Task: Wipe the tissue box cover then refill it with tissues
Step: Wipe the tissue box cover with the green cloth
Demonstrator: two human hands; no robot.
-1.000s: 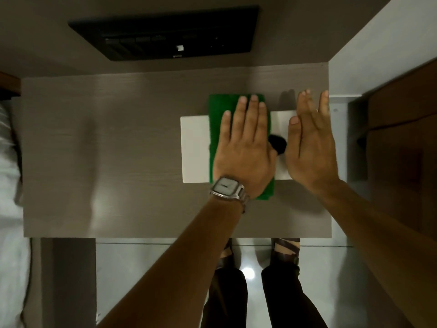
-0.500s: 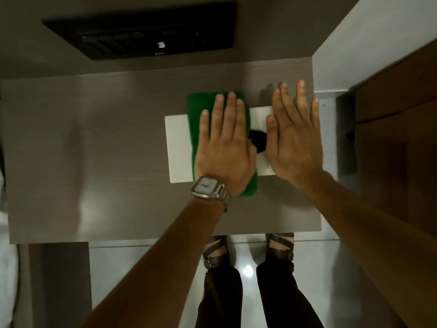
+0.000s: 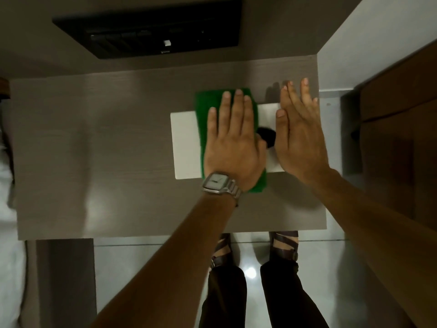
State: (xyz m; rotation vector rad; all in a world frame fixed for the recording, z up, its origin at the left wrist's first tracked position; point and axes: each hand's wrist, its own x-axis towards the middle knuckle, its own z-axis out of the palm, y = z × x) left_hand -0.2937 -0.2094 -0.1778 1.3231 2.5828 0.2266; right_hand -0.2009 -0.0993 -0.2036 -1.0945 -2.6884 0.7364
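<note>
A white tissue box cover [image 3: 184, 143] lies flat on the grey wooden table [image 3: 94, 150], towards the right. Its dark oval opening [image 3: 267, 136] shows between my hands. A green cloth [image 3: 203, 107] is spread across the cover's middle. My left hand [image 3: 234, 143], with a silver wristwatch, presses flat on the cloth, fingers together and pointing away from me. My right hand [image 3: 298, 133] lies flat on the cover's right end, fingers straight. No tissues are in view.
A black panel [image 3: 151, 31] sits on the wall behind the table. A white wall [image 3: 378, 43] and a brown wooden cabinet [image 3: 402, 138] stand to the right. White bedding [image 3: 7, 209] lies at the left edge. My sandalled feet [image 3: 283, 247] stand on the glossy floor below the table's front edge.
My left hand and the green cloth have slid a little to the left across the cover, away from the opening. My right hand has stayed flat on the right end.
</note>
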